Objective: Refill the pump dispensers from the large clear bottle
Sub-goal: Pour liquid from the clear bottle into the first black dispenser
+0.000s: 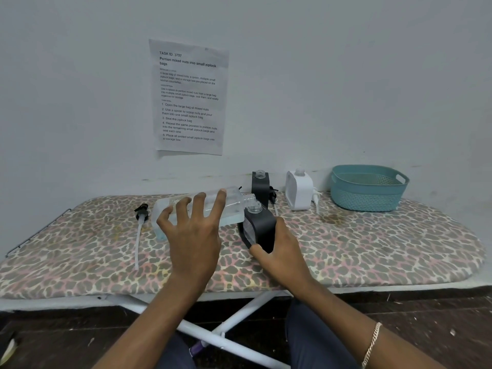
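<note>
My forearms reach over my knees to the board (372,249). My left hand (194,235) grips the bottle (234,209) with fingers spread along its side, since it lies almost level and needs steadying. Its mouth sits just over the open neck of the dispenser (262,230) near the board's middle. My right hand (282,251) wraps that dispenser's lower body and leans it toward the bottle, I judge to meet the pour and stop it tipping. A pump (141,211) lies toward the left end, out of the way. A second black dispenser (260,185) and a white dispenser (299,191) wait uncapped along the back edge, near a basket (367,201) at the right end.
</note>
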